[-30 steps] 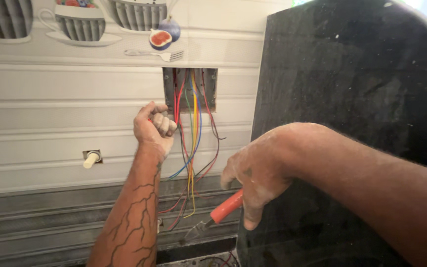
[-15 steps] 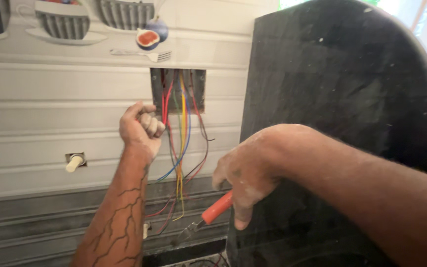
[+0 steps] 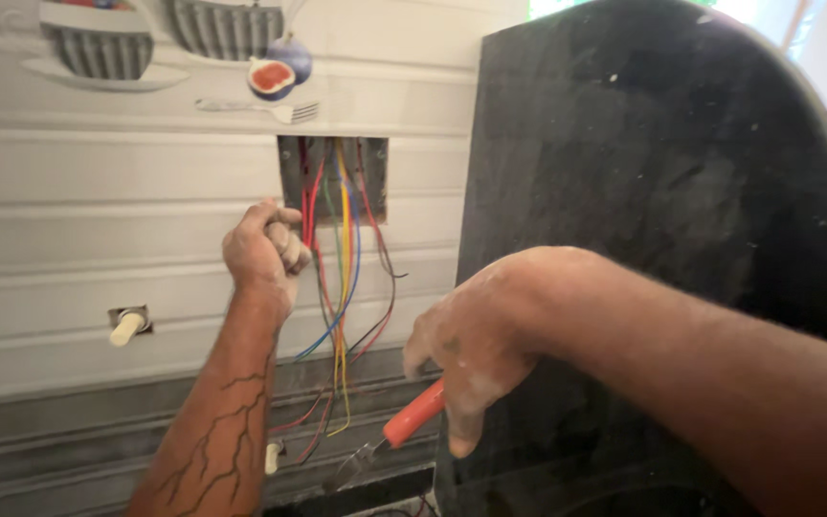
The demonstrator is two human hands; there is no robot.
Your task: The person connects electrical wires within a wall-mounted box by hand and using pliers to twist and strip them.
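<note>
Closest to the camera, the right hand (image 3: 471, 349) is wrapped around orange-handled pliers (image 3: 390, 440), tips pointing down-left, just in front of a big black slab (image 3: 662, 239). Further back the left hand (image 3: 262, 251) is fisted tight on the coloured wires (image 3: 342, 287) hanging from a square hole (image 3: 332, 177) in the white panelled wall (image 3: 98, 220).

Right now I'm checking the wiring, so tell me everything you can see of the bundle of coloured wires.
The bundle of coloured wires hangs out of a rectangular wall opening in the pale panelled wall. Thin insulated strands show in red, yellow, blue, green and black. They run down loosely, some bowing to the right, and their ends dangle near the grey lower band. The left hand, closed in a fist, grips strands at the bundle's left edge. The right hand is apart from them.
</note>
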